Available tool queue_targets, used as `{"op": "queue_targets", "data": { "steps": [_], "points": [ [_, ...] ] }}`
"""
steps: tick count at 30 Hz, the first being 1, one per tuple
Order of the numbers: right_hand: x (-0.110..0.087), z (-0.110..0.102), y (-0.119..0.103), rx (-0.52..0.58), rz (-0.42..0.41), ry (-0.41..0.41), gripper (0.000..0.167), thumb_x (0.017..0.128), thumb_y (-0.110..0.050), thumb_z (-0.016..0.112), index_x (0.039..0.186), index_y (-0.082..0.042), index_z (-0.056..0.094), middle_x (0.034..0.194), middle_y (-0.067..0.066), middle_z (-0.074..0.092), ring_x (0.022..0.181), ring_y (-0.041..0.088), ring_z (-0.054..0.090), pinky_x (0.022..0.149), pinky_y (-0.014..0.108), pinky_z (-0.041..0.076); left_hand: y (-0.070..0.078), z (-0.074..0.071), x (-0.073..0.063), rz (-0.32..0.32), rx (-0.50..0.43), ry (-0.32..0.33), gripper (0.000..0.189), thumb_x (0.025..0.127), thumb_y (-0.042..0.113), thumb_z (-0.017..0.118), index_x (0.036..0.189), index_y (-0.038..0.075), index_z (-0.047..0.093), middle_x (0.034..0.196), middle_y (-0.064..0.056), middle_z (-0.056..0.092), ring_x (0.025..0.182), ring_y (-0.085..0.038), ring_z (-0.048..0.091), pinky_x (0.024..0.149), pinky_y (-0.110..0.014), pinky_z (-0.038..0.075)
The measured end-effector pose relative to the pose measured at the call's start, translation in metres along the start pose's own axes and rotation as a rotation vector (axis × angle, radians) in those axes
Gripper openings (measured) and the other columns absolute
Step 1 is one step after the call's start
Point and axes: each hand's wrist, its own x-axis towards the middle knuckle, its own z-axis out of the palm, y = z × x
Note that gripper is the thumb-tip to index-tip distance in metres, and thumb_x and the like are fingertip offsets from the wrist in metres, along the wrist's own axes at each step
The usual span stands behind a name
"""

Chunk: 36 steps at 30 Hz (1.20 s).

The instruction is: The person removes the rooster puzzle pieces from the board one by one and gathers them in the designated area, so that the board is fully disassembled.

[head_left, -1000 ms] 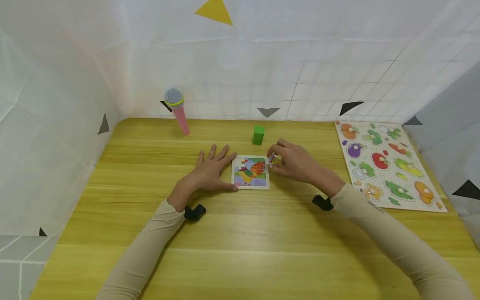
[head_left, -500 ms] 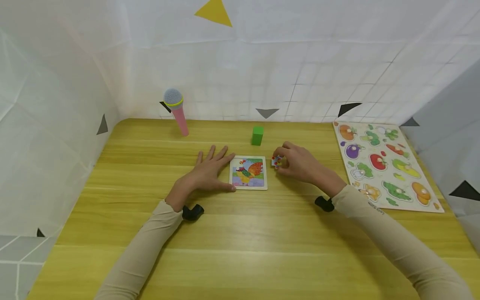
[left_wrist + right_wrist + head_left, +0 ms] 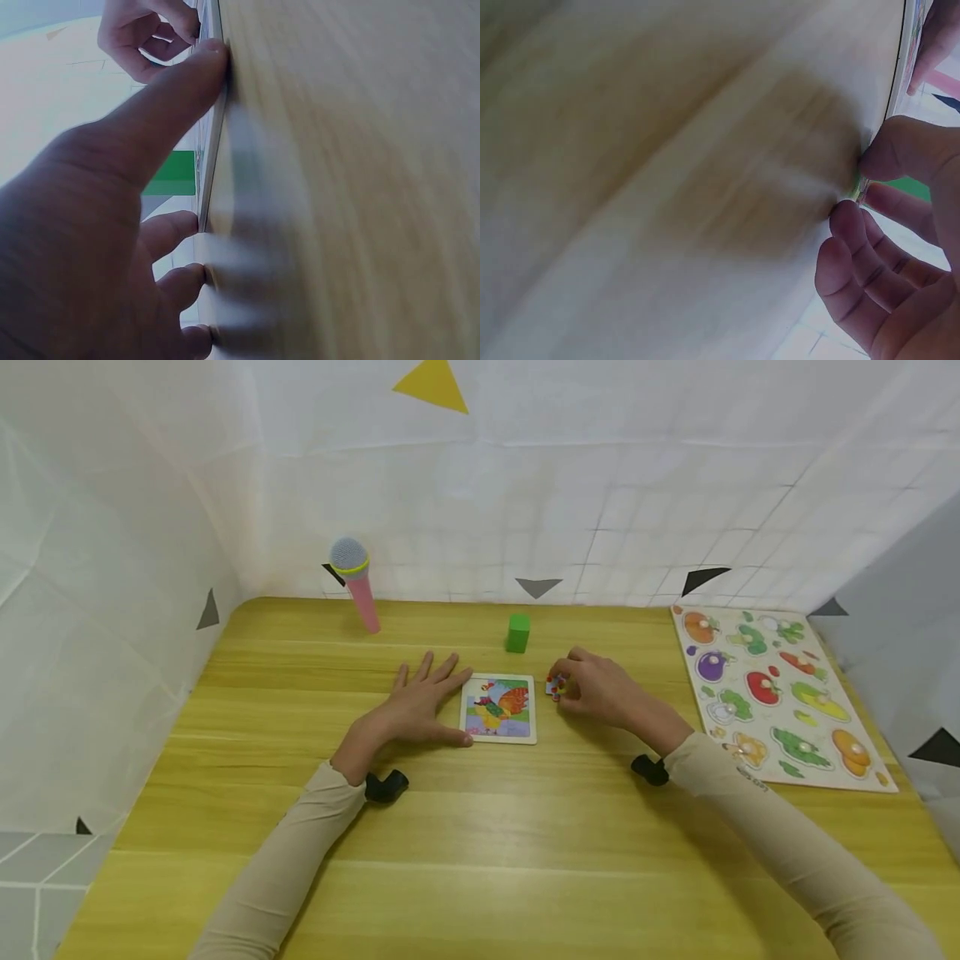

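Observation:
In the head view, a square jigsaw puzzle tray [image 3: 498, 741] with a hen picture [image 3: 495, 710] lies mid-table. My left hand [image 3: 411, 708] is spread flat beside it, the thumb at its near left corner and the index finger at its far left corner. To the right of the tray, my right hand [image 3: 603, 692] pinches a small colourful puzzle piece [image 3: 555, 687] low at the table surface. The right wrist view shows the thumb and fingertips of that hand [image 3: 911, 232] together, mostly hiding the piece.
A green block [image 3: 517, 633] stands behind the tray. Farther back on the left is a pink toy microphone [image 3: 362, 593], upright. At the right lies a vegetable peg puzzle board [image 3: 780, 710], near the right forearm. A white sheet hangs behind the table.
My right hand has drawn the puzzle piece rightward, away from the tray's right edge, and then nearly stopped. The left hand has kept its place at the tray.

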Motion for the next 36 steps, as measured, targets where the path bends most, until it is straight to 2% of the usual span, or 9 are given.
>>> {"op": "queue_targets", "data": {
  "steps": [8, 21, 28, 36],
  "points": [
    [-0.001, 0.001, 0.003, -0.021, -0.006, 0.006, 0.032, 0.079, -0.011, 0.073, 0.111, -0.008, 0.073, 0.098, 0.008, 0.060, 0.074, 0.018, 0.055, 0.069, 0.041, 0.049, 0.003, 0.000, -0.001, -0.005, -0.016, 0.003, 0.109, 0.077, 0.067, 0.075, 0.162, 0.027, 0.019, 0.168, -0.003, 0.000, 0.150, -0.033, -0.014, 0.114, -0.061, -0.012],
    [0.003, -0.005, 0.005, -0.023, -0.007, -0.029, 0.033, 0.079, -0.011, 0.078, 0.111, -0.006, 0.073, 0.098, 0.010, 0.061, 0.073, 0.018, 0.055, 0.068, 0.040, 0.049, 0.001, 0.001, 0.001, -0.009, 0.001, 0.004, 0.109, 0.078, 0.069, 0.073, 0.162, 0.027, 0.018, 0.168, -0.003, 0.000, 0.150, -0.034, -0.014, 0.113, -0.063, -0.012],
    [0.004, -0.012, 0.003, -0.018, -0.019, 0.005, 0.036, 0.075, -0.003, 0.071, 0.111, 0.000, 0.071, 0.102, 0.014, 0.064, 0.065, 0.018, 0.053, 0.065, 0.038, 0.047, 0.001, 0.000, 0.002, -0.007, 0.012, -0.002, 0.110, 0.077, 0.068, 0.073, 0.162, 0.027, 0.018, 0.168, -0.004, -0.001, 0.150, -0.035, -0.014, 0.114, -0.062, -0.012],
    [0.007, -0.015, -0.004, -0.022, -0.058, 0.034, 0.029, 0.080, -0.001, 0.069, 0.109, -0.002, 0.070, 0.101, 0.013, 0.064, 0.067, 0.017, 0.055, 0.067, 0.039, 0.048, 0.001, 0.000, 0.001, -0.010, 0.002, -0.002, 0.110, 0.077, 0.068, 0.074, 0.162, 0.027, 0.018, 0.168, -0.004, 0.000, 0.150, -0.034, -0.014, 0.113, -0.062, -0.012]
  ]
}}
